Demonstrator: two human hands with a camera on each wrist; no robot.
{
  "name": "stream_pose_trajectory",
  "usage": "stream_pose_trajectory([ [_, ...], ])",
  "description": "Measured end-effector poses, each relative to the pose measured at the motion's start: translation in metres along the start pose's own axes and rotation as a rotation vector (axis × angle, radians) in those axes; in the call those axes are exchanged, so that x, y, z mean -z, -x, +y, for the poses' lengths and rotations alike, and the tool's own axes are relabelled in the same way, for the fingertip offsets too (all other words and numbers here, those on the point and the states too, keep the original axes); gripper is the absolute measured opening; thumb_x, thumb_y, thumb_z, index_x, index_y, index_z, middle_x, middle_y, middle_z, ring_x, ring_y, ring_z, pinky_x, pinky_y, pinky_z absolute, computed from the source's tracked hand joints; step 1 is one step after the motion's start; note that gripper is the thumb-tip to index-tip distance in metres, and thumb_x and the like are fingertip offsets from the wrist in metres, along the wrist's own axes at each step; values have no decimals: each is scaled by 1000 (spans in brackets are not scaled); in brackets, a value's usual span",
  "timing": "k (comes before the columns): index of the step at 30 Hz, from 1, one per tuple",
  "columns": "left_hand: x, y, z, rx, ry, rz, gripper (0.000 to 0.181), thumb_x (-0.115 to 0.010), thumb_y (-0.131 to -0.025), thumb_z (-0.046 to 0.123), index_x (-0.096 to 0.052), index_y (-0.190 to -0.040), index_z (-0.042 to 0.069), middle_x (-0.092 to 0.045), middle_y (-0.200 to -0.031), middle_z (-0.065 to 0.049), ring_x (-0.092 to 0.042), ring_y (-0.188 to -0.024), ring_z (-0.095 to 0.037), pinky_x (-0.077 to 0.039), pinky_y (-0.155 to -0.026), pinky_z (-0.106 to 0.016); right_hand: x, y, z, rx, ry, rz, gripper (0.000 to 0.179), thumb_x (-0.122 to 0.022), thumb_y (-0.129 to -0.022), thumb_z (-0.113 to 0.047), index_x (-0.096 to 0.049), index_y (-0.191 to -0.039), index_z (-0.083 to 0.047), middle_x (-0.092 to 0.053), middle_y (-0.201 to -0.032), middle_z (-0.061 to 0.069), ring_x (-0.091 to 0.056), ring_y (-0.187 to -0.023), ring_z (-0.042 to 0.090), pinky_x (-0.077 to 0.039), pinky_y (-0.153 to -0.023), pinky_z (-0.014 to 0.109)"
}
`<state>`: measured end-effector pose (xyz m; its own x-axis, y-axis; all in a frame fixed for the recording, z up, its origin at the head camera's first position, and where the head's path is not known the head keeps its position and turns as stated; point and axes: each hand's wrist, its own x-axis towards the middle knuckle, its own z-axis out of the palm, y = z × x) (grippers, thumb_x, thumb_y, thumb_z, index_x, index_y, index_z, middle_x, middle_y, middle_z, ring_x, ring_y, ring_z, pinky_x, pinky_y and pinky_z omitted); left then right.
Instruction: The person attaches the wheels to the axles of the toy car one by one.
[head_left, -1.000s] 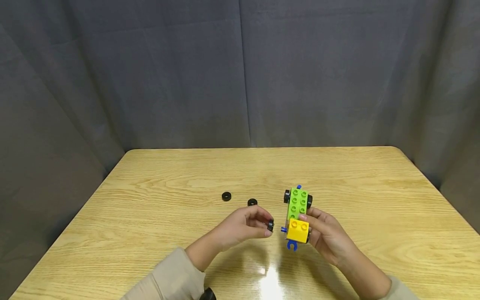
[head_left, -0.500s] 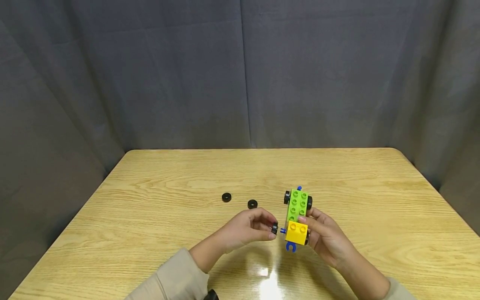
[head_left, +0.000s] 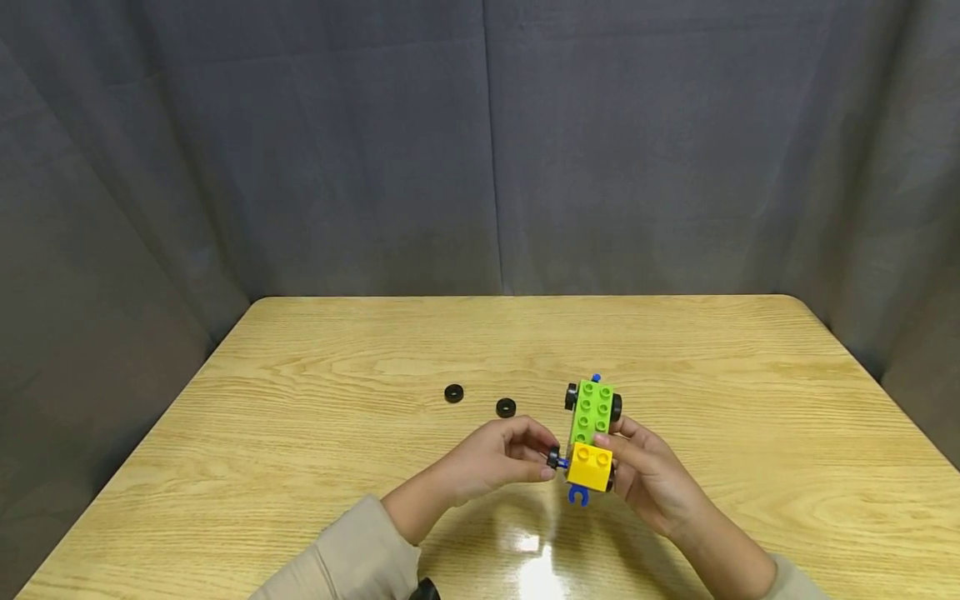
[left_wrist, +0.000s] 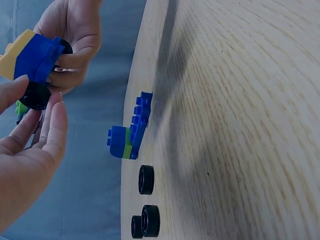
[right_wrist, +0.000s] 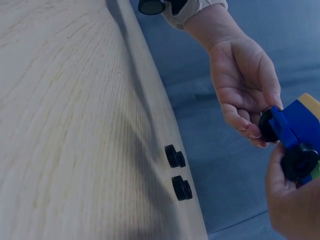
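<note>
My right hand point(head_left: 656, 479) holds a toy brick car point(head_left: 590, 467) above the table, thumb on top by its yellow brick. The car has a lime green studded body, a blue base and black wheels, with a blue hook at the near end. With thumb and fingers my left hand point(head_left: 495, 461) pinches a small black wheel point(head_left: 553, 457) at the end of a blue axle stub on the car's left side. In the right wrist view that wheel point(right_wrist: 268, 125) sits against the blue base; how far it is pushed on cannot be told.
Two loose black wheels point(head_left: 453, 393) lie on the wooden table point(head_left: 337, 367) beyond my left hand. The left wrist view also shows a blue and green brick piece point(left_wrist: 135, 130) on the table, near loose wheels point(left_wrist: 146, 180). A grey curtain point(head_left: 375, 167) hangs behind.
My left hand has moved right, bringing the wheel from apart to the axle stub. The car has shifted slightly left in my right hand.
</note>
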<state>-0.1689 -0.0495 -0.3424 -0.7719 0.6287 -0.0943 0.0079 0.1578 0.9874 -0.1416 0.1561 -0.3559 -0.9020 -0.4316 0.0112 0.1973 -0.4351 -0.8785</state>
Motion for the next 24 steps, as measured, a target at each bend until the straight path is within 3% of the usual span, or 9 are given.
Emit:
stream_pose_trajectory([
  [6,-1,-1,-1,-3,-4,8,26,-62,-78,3,-54,-102,0,-55,-92,-5,-53,-80,-15,-47,-70,-25,0,0,0,7,-22,-26,13,-38,-91,-4,-35,-104,-3,-55,-92,4,-57,-83,14,-47,-72,27],
  [12,-2,0,1,-52,-68,38,20,-60,-79,3,-56,-99,-1,-56,-90,-5,-54,-78,-14,-47,-70,-24,-2,1,0,27,-27,-76,18,-37,-91,-3,-35,-109,-2,-55,-93,5,-57,-85,15,-46,-75,27],
  [19,-4,4,5,-106,-146,93,20,-60,-79,5,-58,-98,0,-58,-91,-4,-55,-79,-13,-47,-69,-22,-5,0,2,138,-68,-152,19,-36,-91,0,-43,-108,-5,-57,-93,4,-57,-85,15,-47,-74,26],
  [24,-5,6,5,-135,-166,135,19,-61,-78,5,-58,-96,0,-59,-90,-5,-56,-79,-12,-47,-69,-21,-8,-1,5,185,-109,-156,23,-37,-91,1,-45,-111,-6,-57,-94,5,-57,-86,15,-47,-75,27],
])
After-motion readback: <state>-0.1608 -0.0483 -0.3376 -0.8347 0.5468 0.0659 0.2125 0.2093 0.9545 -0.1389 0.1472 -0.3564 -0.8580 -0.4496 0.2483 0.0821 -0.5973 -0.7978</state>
